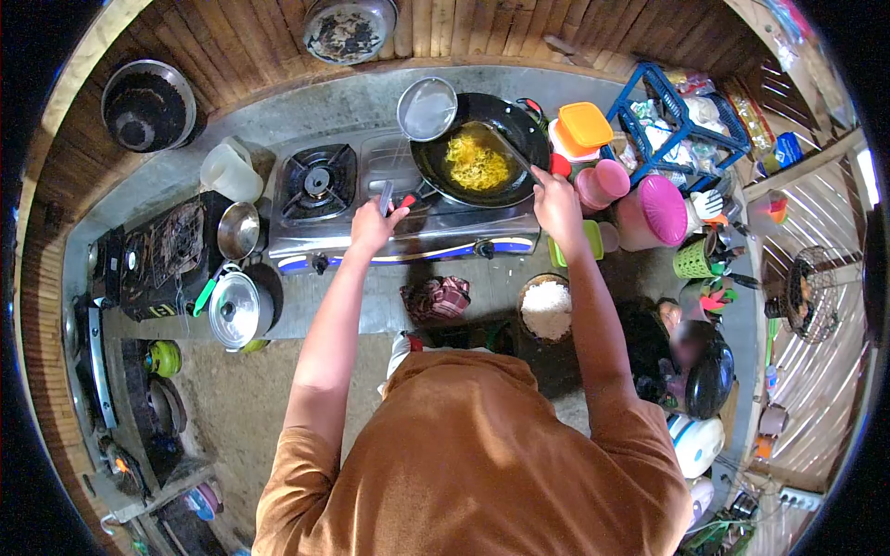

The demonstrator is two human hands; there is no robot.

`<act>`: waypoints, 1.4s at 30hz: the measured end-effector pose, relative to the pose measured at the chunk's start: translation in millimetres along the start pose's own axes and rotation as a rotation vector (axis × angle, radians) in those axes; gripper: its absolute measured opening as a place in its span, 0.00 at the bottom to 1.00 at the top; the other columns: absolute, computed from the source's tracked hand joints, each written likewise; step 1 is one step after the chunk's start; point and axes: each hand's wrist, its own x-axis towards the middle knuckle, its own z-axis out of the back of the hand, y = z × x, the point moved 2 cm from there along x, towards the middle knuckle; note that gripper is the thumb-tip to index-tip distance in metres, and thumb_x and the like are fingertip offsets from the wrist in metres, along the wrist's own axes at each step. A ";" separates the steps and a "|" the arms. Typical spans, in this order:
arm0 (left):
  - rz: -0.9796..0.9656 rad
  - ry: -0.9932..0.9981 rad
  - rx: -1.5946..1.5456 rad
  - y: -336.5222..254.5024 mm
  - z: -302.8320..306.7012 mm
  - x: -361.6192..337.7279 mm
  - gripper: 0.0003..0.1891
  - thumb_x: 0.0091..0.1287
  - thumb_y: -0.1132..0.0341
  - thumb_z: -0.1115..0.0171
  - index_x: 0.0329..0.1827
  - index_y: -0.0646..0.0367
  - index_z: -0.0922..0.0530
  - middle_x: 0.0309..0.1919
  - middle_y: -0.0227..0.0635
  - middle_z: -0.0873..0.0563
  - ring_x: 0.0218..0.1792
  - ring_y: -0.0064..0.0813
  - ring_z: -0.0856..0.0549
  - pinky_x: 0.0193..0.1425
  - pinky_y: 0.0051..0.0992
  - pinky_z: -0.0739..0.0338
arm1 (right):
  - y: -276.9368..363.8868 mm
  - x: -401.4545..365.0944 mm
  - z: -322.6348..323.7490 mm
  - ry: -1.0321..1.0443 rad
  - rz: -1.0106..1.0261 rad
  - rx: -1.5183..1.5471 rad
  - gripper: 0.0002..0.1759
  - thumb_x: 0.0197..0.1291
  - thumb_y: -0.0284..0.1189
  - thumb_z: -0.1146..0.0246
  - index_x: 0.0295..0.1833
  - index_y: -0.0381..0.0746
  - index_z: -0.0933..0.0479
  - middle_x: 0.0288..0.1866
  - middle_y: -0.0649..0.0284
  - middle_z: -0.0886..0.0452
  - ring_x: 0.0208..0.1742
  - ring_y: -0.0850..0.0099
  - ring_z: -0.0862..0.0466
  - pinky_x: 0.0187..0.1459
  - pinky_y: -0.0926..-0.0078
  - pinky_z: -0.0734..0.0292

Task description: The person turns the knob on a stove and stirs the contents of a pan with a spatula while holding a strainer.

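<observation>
At the right burner of a two-burner steel stove (436,232), hard against the plank wall: black wok (519,125). Crowded along its right rim by an orange-lidded tub (584,125) and pink containers (603,181), blue rack (681,116) just beyond; little room to swing that way. More room on the other side, over the left burner (317,181) and its black grate, with pale jug (230,170) and steel bowl (238,230) well apart past the stove's left edge. Steel top showing between the two hands, down to the front edge and its knobs. Below that edge, on the concrete ledge (387,295): folded cloth (436,298) and a bowl of white rice (547,309), near the forearms but not touching; lidded pot (236,309) farther left.

Inside the wok, yellow noodles (476,162), tangled in one loose heap near the middle, dark metal showing all round. Mesh strainer (426,108) propped on the far-left rim.

Left hand (374,225) at the wok's near-left side, fingers curled shut about a handle (405,200); grey stub and red tip both poking from the fist, cannot tell which belongs to the wok. Right hand (556,202) at the near-right rim, fingers wrapped tight round a thin utensil (512,153), shaft slanting up-left into the noodles.
</observation>
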 end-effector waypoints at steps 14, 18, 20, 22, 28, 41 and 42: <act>0.045 0.028 -0.033 -4.0 2.7 -1.0 0.23 0.62 0.44 0.27 0.37 0.56 0.20 0.22 0.40 0.13 0.30 0.43 0.10 0.43 0.42 0.18 | 23.7 -44.2 -2.0 0.235 0.089 -0.070 0.21 0.65 0.24 0.43 0.63 0.41 0.20 0.42 0.43 0.20 0.40 0.43 0.16 0.44 0.46 0.19; -0.008 -0.012 0.009 -1.1 -0.1 0.1 0.25 0.61 0.44 0.25 0.35 0.58 0.22 0.23 0.42 0.13 0.24 0.36 0.11 0.36 0.38 0.19 | 22.2 -74.8 20.0 0.238 0.083 -0.061 0.23 0.62 0.23 0.44 0.64 0.42 0.20 0.42 0.46 0.20 0.40 0.44 0.15 0.43 0.47 0.19; 0.005 0.005 -0.001 1.4 -2.5 1.8 0.25 0.61 0.44 0.25 0.35 0.58 0.22 0.23 0.42 0.13 0.24 0.36 0.11 0.36 0.38 0.19 | 24.0 -84.8 40.0 0.220 0.060 -0.050 0.25 0.62 0.23 0.44 0.64 0.43 0.20 0.42 0.47 0.19 0.40 0.46 0.15 0.42 0.48 0.20; -0.044 -0.036 0.030 3.3 -3.2 2.2 0.25 0.61 0.44 0.25 0.35 0.58 0.22 0.22 0.40 0.14 0.23 0.36 0.12 0.35 0.38 0.19 | 12.2 -90.6 53.4 0.238 0.041 -0.119 0.24 0.62 0.22 0.44 0.64 0.44 0.20 0.43 0.48 0.18 0.40 0.47 0.15 0.42 0.49 0.20; 0.017 0.016 -0.015 -0.9 0.4 0.4 0.25 0.61 0.43 0.26 0.36 0.57 0.23 0.21 0.40 0.14 0.23 0.35 0.11 0.34 0.38 0.20 | 28.4 -93.4 104.7 0.244 -0.065 -0.246 0.22 0.65 0.25 0.43 0.64 0.46 0.19 0.47 0.48 0.17 0.41 0.49 0.14 0.41 0.52 0.18; 0.001 0.005 0.015 1.0 -0.9 1.8 0.25 0.61 0.43 0.26 0.36 0.57 0.22 0.21 0.40 0.14 0.24 0.35 0.11 0.36 0.37 0.19 | -2.0 -55.1 2.8 0.073 0.068 -0.197 0.20 0.61 0.21 0.39 0.60 0.39 0.18 0.44 0.47 0.19 0.42 0.47 0.15 0.44 0.53 0.18; 0.010 0.009 0.014 1.0 -1.1 1.4 0.25 0.61 0.44 0.25 0.36 0.57 0.22 0.21 0.40 0.14 0.23 0.35 0.11 0.35 0.37 0.19 | -3.3 -48.7 1.2 -0.003 0.123 -0.189 0.20 0.60 0.20 0.39 0.59 0.38 0.18 0.44 0.47 0.19 0.43 0.46 0.15 0.46 0.53 0.19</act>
